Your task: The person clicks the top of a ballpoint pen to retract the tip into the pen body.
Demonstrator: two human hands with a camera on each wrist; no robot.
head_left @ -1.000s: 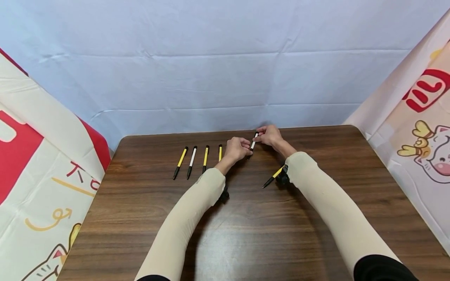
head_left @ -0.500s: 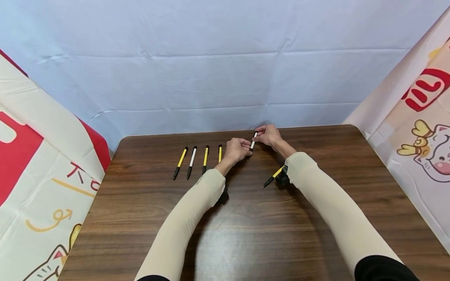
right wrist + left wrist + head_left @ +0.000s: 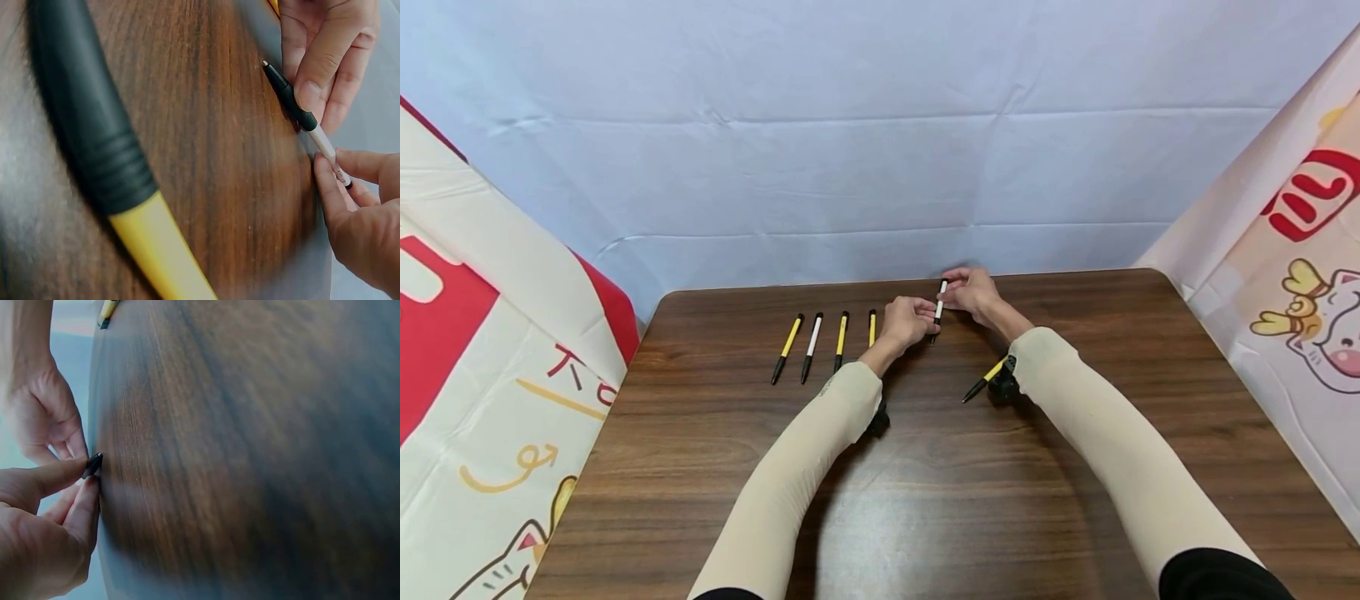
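Both hands hold one white pen with a black grip low over the far part of the brown table. My left hand pinches the black grip near the tip. My right hand pinches the white rear end. In the left wrist view only the pen's black tip shows between the left fingers. The right hand is behind it.
Several pens lie in a row left of the hands: yellow, white, yellow, yellow. Another yellow and black pen lies under my right wrist, large in the right wrist view. Cloth walls surround the table.
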